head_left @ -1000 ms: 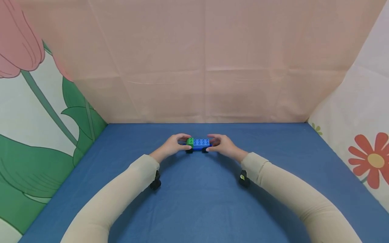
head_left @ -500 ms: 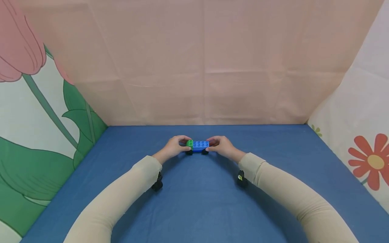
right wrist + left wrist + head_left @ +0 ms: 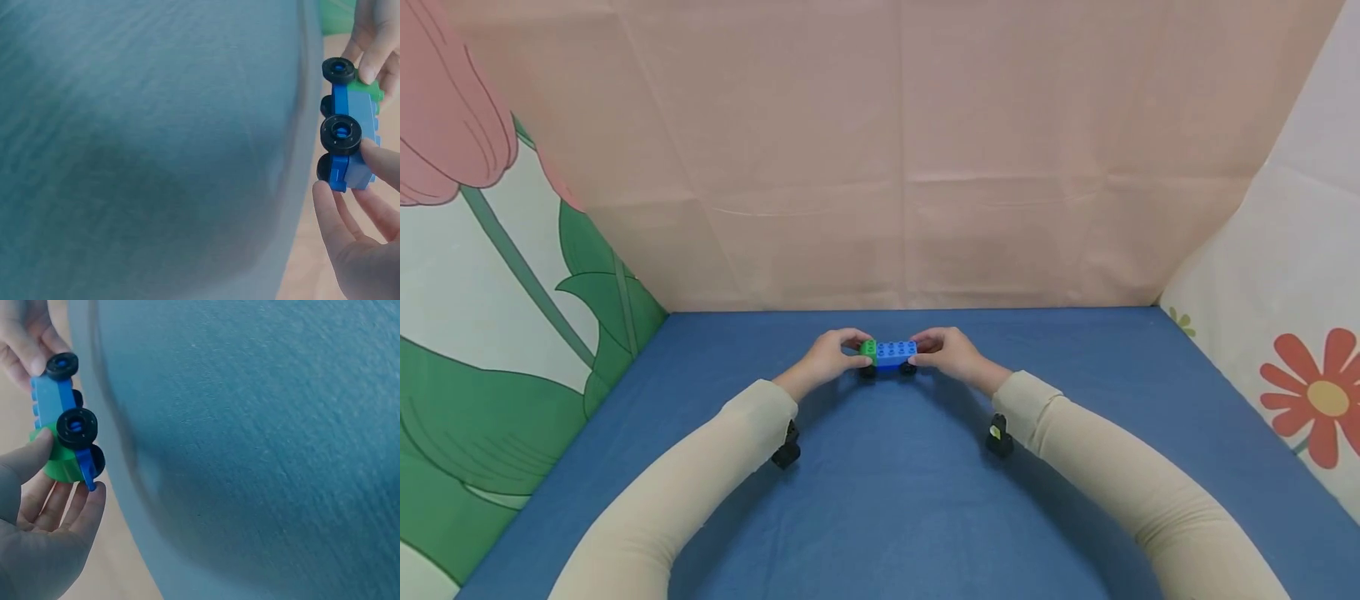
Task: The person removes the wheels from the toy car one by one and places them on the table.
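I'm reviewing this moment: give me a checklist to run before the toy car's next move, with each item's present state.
1. Left hand grips the toy car at its green block: ok.
2. Right hand grips the opposite end, thumb by the blue brick: ok.
3. All four black wheels on the blue base: ok, four show in the left wrist view.
4. Studs on top uncovered: ok, in the head view the blue brick carries nothing.
5. Wheels resting on the blue tablecloth: cannot tell; contact is unclear.
6. Bricks pressed fully down: cannot tell; the seams are too small to judge.
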`<action>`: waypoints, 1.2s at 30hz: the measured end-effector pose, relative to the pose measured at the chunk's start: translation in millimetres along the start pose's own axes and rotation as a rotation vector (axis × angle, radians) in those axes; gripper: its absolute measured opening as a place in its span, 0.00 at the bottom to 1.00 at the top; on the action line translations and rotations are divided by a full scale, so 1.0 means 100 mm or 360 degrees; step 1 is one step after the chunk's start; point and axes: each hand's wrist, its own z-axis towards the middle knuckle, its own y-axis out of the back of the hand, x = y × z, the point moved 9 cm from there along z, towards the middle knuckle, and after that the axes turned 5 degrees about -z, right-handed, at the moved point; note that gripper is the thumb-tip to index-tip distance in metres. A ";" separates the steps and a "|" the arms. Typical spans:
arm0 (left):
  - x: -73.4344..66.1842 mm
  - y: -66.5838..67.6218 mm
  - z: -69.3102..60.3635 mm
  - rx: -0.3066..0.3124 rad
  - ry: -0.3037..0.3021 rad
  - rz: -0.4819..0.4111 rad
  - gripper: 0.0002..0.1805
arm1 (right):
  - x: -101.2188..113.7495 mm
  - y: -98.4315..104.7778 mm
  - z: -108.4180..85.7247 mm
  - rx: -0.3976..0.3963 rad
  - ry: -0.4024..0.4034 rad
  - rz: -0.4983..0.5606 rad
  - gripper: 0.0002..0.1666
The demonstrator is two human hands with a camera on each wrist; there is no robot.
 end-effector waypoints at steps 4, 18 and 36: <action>-0.04 0.02 -0.02 -0.0012 0.0004 -0.0032 0.22 | 0.01 0.06 -0.01 -0.0002 -0.0010 0.0045 0.25; -0.25 0.14 -0.12 -0.0041 -0.0051 -0.0125 0.23 | 0.26 0.27 -0.17 0.0024 -0.0021 0.0162 0.25; -0.69 0.14 -0.32 0.0234 -0.0307 0.0041 0.29 | 0.66 0.37 -0.37 0.0092 0.0091 -0.0009 0.25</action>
